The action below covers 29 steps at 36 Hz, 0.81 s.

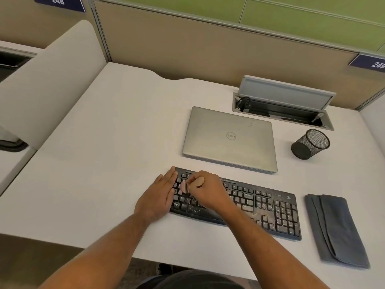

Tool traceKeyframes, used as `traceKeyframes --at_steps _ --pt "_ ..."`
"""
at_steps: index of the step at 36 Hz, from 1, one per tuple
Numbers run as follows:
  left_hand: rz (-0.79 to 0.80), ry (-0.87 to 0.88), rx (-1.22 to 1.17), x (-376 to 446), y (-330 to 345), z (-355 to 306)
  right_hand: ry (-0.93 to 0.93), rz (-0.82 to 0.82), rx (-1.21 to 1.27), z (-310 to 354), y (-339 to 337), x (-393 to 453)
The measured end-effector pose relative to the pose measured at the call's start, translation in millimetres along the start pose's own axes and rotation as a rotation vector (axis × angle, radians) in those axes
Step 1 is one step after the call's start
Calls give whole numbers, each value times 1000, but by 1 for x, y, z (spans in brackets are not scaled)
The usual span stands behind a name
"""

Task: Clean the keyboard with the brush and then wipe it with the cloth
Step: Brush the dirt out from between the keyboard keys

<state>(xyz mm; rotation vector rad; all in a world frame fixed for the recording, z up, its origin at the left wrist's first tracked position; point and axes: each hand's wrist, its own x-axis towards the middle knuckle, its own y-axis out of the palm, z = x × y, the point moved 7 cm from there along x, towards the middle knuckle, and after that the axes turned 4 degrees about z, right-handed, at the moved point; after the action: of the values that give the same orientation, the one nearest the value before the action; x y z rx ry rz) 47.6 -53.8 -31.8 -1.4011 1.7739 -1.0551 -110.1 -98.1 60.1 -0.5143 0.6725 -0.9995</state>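
Observation:
A black keyboard (pixel 268 207) lies on the white desk (pixel 100 163), speckled with pale crumbs and dust. My right hand (pixel 208 191) grips a small brush (pixel 192 184) with a wooden handle, its pale bristles on the keys near the keyboard's left end. My left hand (pixel 158 195) rests flat with straight fingers on the keyboard's left edge. A folded grey cloth (pixel 335 230) lies on the desk just right of the keyboard, touched by neither hand.
A closed silver laptop (pixel 229 138) lies behind the keyboard. A black mesh pen cup (pixel 310 144) stands to its right. An open cable hatch (pixel 281 107) sits at the back by the partition. The desk's front edge runs close below the keyboard.

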Motion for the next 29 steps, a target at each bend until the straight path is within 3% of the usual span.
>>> traceKeyframes --at_steps 3,8,16,21,27,29 --pt "-1 -1 2 -1 -1 -2 28 67 34 1 2 4" --pt "-5 2 -2 0 -2 -2 57 -65 201 5 -9 4" --pt "9 2 10 0 -1 -1 30 156 45 11 10 6" --pt "-5 -11 -17 0 -1 1 31 -9 8 10 -11 13" --pt "-5 -3 -26 0 -1 0 14 230 -142 8 -9 17" --pt "-4 -2 -26 0 -1 0 -9 239 -177 13 -13 21"
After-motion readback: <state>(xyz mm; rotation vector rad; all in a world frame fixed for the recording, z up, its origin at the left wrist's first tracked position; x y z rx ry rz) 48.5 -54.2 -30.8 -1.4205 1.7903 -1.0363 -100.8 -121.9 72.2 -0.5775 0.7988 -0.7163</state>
